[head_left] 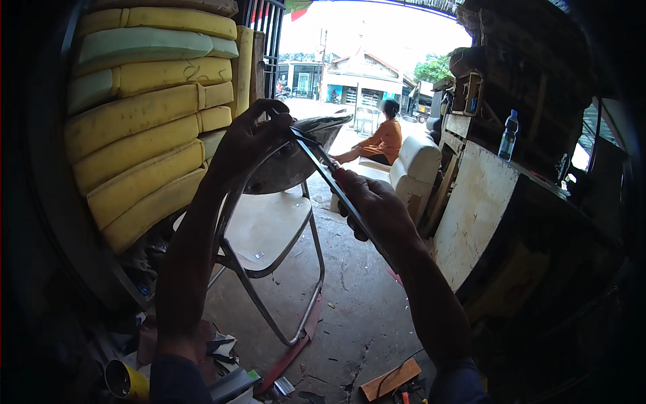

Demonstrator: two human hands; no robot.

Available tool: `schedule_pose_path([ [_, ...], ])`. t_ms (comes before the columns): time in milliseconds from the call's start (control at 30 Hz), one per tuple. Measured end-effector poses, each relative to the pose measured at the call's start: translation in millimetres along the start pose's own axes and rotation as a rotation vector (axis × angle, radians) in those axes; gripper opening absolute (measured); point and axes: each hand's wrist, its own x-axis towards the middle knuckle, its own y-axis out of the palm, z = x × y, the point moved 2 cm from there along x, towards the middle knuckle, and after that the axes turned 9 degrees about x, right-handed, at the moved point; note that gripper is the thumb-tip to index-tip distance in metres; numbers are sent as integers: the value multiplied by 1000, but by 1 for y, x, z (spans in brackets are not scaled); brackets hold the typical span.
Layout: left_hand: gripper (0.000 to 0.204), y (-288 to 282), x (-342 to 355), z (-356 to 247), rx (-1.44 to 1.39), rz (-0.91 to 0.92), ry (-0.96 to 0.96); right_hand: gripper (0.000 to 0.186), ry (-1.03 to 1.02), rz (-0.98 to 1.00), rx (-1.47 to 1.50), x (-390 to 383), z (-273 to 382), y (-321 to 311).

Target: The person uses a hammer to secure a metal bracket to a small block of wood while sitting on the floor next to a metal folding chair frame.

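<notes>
A dark curved shell [282, 165], with a shiny pointed far end, stands up over the white seat of a folding chair [266, 225]. My left hand [259, 131] is closed at the shell's upper edge; what its fingers pinch is hidden. In my right hand [377, 202] is a red-handled tool [342, 176], its thin metal shaft pointing up toward the shell. The tool's tip is too dark to make out. A long narrow strip [313, 158] slants from beside my left fingers down past my right hand to the forearm.
Yellow and pale green foam cushions [151, 121] are stacked at left. A person in orange [385, 141] sits by a cream armchair [416, 165]. A bottle [509, 138] stands on the right-hand cabinet [474, 202]. Scraps, a yellow can [134, 385] and a wooden block [390, 379] lie low down.
</notes>
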Motion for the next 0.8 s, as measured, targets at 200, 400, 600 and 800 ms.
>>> schedule_pose_path([
  [200, 34, 0, 2, 6, -107, 24, -18, 52, 56, -28, 289, 3, -2, -1],
  [400, 35, 4, 2, 0, -42, 37, -6, 50, -388, -161, -349, 16, -15, -11],
  [600, 43, 5, 0, 3, 10, 22, -6, 43, -503, -300, -372, -4, -23, -12],
  [800, 40, -1, 1, 5, -92, 54, -3, 39, -212, -262, -127, 13, -35, -15],
])
